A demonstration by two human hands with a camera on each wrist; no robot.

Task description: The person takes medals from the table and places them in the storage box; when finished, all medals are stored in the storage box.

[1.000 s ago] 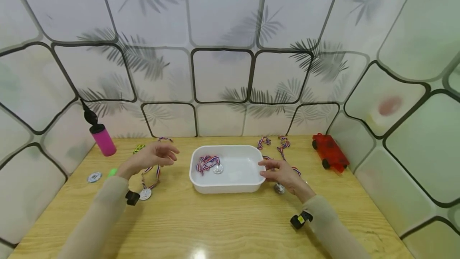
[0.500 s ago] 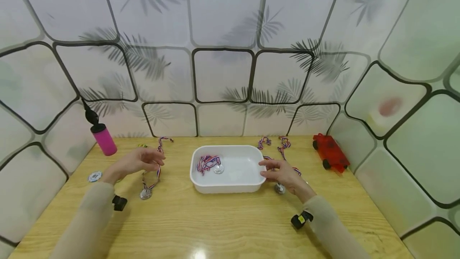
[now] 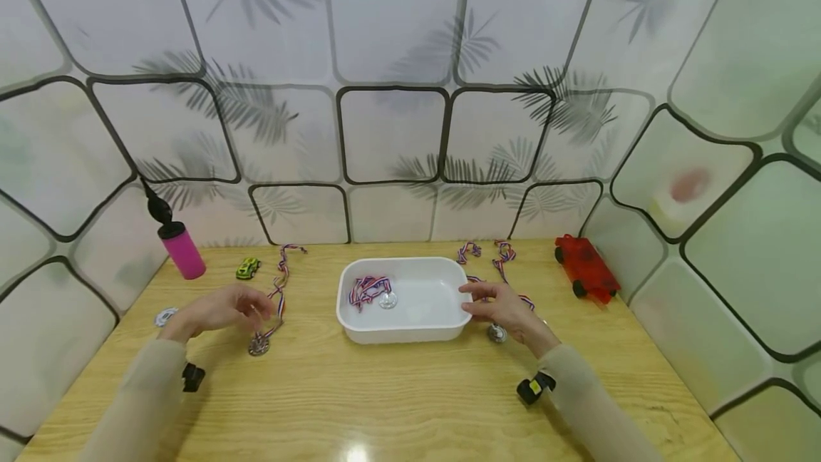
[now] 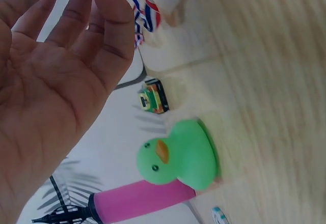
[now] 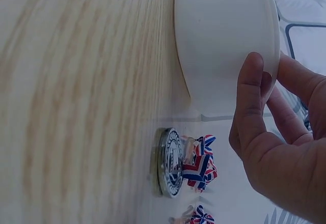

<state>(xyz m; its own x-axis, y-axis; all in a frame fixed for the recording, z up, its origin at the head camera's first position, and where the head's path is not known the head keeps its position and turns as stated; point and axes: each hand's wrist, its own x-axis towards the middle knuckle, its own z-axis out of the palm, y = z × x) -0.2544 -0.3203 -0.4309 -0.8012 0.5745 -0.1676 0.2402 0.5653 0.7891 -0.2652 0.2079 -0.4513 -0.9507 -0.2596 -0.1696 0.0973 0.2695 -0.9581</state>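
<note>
My right hand (image 3: 503,311) pinches the right end of a white plastic tub (image 3: 404,334), thumb and fingers on either side of its rim (image 5: 272,46). Inside the tub lies a silver medal (image 3: 388,300) with its striped ribbon bunched up (image 3: 367,293). My left hand (image 3: 221,309) hovers by another silver medal (image 3: 259,345), fingers loosely bent and seemingly holding nothing; that medal's red, white and blue ribbon (image 3: 282,280) trails toward the wall. In the left wrist view the fingertips are cut off at the top edge. A further medal (image 5: 172,163) lies beside my right hand.
A green rubber duck (image 4: 196,152), hidden in the head view, sits near my left hand. On the left are a toy car (image 3: 248,268), a pink pump (image 3: 184,255) and a round disc (image 3: 164,316). More ribbons (image 3: 504,254) and a red toy vehicle (image 3: 586,269) lie right.
My left hand has moved left and toward me, down to the left medal, uncovering the toy car and ribbon. My right hand stays on the tub's rim.
</note>
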